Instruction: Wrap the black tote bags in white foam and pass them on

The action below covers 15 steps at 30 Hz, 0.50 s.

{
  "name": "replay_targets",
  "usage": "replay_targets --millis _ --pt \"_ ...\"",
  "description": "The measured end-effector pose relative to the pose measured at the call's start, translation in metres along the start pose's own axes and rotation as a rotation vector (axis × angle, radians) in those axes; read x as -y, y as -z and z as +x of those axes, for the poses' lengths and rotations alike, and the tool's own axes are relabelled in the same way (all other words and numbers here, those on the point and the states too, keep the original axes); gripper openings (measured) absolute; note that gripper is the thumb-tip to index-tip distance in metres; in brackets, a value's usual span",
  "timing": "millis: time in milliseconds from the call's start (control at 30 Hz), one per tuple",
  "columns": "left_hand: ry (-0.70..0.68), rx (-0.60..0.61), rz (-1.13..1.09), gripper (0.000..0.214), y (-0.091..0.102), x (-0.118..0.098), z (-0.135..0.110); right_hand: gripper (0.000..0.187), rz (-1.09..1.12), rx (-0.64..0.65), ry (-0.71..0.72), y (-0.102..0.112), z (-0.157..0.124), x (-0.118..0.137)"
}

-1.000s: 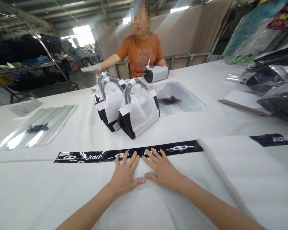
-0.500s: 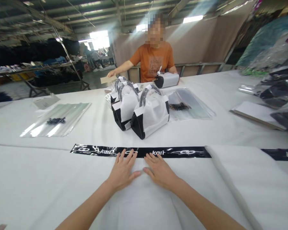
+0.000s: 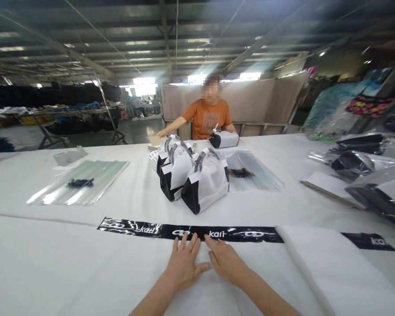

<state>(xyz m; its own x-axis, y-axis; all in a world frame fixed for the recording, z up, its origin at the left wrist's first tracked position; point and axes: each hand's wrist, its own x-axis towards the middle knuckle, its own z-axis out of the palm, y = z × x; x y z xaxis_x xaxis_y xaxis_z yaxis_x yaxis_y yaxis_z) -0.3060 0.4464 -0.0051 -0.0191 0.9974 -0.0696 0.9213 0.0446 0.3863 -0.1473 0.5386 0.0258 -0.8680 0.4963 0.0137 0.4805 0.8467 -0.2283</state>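
Note:
A strip of glossy black tape (image 3: pixel 243 234) printed "kari" in white runs left to right across the white sheet on the table in front of me. My left hand (image 3: pixel 184 260) lies flat near its middle, fingers spread, tips touching the lower edge of the strip. To the right, my right hand (image 3: pixel 226 260) rests with its index fingertip on the tape below the lettering; its other fingers are partly hidden. Both hands hold nothing. A folded white sheet (image 3: pixel 332 259) lies at the right, with another piece of black tape (image 3: pixel 368 241) past it.
Several black handbags in white wrapping (image 3: pixel 212 182) stand beyond the tape. Clear plastic bags (image 3: pixel 52 188) lie at the left, others (image 3: pixel 266 175) behind the handbags. A co-worker in an orange shirt (image 3: pixel 197 112) sits opposite. Wrapped dark goods (image 3: pixel 353 164) are piled at the right.
The view has tilted up, so the table things sit lower in it. My hands have come closer together, and my right hand's index finger now points out along the tape.

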Motion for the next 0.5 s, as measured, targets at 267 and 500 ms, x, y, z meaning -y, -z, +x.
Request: replay_targets --millis 267,500 --pt "0.030 0.074 0.005 0.077 0.025 -0.006 -0.003 0.056 -0.035 -0.053 -0.146 -0.001 -0.005 0.016" --pt "0.173 -0.020 0.002 0.075 0.028 -0.008 -0.083 0.054 0.011 -0.213 -0.217 -0.008 -0.070 0.037"
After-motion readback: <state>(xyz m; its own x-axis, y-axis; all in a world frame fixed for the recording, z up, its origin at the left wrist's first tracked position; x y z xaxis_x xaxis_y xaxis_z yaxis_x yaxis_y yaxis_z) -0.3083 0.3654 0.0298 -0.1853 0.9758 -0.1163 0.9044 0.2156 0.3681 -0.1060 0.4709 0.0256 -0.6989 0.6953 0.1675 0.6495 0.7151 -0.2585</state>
